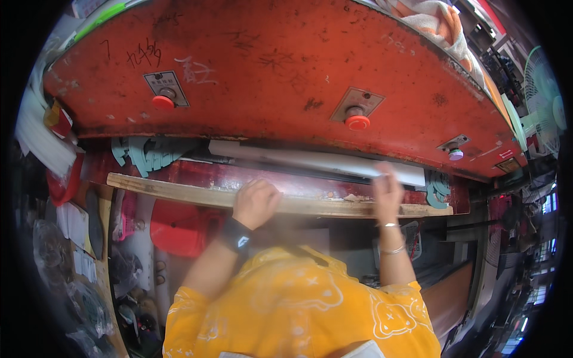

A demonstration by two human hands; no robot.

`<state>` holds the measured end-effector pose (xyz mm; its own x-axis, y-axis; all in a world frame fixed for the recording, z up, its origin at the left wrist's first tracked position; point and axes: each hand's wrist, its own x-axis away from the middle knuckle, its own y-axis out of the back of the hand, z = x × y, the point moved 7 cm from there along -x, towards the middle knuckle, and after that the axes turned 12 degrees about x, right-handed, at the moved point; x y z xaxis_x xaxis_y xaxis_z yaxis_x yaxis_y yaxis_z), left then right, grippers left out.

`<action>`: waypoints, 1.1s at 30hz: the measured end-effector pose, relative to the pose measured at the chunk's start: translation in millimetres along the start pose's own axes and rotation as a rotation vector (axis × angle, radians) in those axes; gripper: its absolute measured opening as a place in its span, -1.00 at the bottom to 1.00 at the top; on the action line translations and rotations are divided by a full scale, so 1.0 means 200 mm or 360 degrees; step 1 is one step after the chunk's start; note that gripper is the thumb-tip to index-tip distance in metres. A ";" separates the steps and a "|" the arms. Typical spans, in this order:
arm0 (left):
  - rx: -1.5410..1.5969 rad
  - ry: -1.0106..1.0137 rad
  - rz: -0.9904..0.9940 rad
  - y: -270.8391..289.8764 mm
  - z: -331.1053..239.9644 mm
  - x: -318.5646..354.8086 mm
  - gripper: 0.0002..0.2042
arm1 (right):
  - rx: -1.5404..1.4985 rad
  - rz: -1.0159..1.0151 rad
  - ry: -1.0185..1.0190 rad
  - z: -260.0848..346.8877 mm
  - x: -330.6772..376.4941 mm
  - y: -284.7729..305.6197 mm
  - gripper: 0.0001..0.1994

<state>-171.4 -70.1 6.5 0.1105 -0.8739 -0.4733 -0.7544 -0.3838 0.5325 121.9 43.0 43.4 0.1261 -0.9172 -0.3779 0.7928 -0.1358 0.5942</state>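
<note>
My left hand (256,201), with a dark band on its wrist, is at the pale wooden front edge (179,192) of the work surface. Its fingers are curled closed; whatever may be inside them is hidden. Farther right, my right hand (388,191) is raised over the same edge, its fingers smeared by motion. It is nearest to a long white strip (322,160), which lies under the large red machine front (268,77). I cannot tell whether the hand touches the strip. Small scraps (356,197) lie on the dark red bed between my hands.
Teal cut pieces (149,156) are heaped at the left of the bed, and more teal pieces (439,190) sit at its right end. Red push buttons (358,122) stick out of the machine. A red stool (179,228) stands below. A green fan (544,98) is at far right.
</note>
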 end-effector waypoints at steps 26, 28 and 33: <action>0.0253 0.0503 0.0395 0.00 0.00 0.35 -0.81 | 0.0388 0.0647 0.0672 0.62 0.08 -0.54 -0.40; 0.0779 0.0918 0.0089 0.06 0.08 0.39 -0.78 | 0.0587 0.0531 0.0700 0.71 0.11 -0.69 -0.17; 0.1073 0.0304 -0.0618 0.22 0.02 0.30 -0.37 | 0.0842 0.0453 0.0499 0.78 0.34 -0.92 -0.20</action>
<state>-201.2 -138.6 -1.5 0.5085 -0.7742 -0.3769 -0.8610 -0.4617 -0.2133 -107.9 -52.4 19.4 0.5173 -0.8030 -0.2958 0.3146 -0.1430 0.9384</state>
